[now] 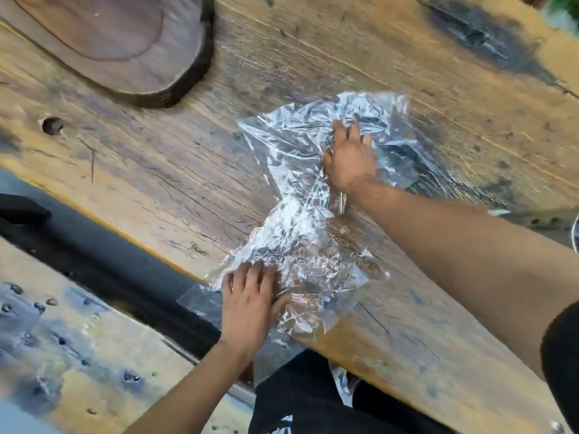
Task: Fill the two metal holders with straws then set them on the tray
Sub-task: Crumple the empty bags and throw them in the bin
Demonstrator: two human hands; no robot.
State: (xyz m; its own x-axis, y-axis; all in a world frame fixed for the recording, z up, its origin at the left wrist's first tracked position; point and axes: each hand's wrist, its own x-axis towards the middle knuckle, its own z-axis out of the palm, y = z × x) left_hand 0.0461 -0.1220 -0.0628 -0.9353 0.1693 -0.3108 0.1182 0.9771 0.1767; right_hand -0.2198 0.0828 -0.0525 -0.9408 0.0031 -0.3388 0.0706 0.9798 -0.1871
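Note:
A crumpled clear plastic bag (300, 233) lies on the wooden table (156, 170), and its near end hangs over the table edge. My left hand (247, 308) presses flat on that near end, fingers stretched out. My right hand (349, 161) clutches the bag further away, around its pinched middle. Thin metal straw ends (342, 202) poke out just below that wrist; the remaining length is hidden by the hand and the plastic. A round dark wooden slab tray (188, 86) sits at the far left, apart from both hands. No metal holder is clearly in view.
A curved bit of something metallic (576, 233) shows at the right edge, too cut off to identify. A worn wooden bench (62, 339) runs below the table at the lower left. My legs in black trousers (300, 396) are under the near table edge.

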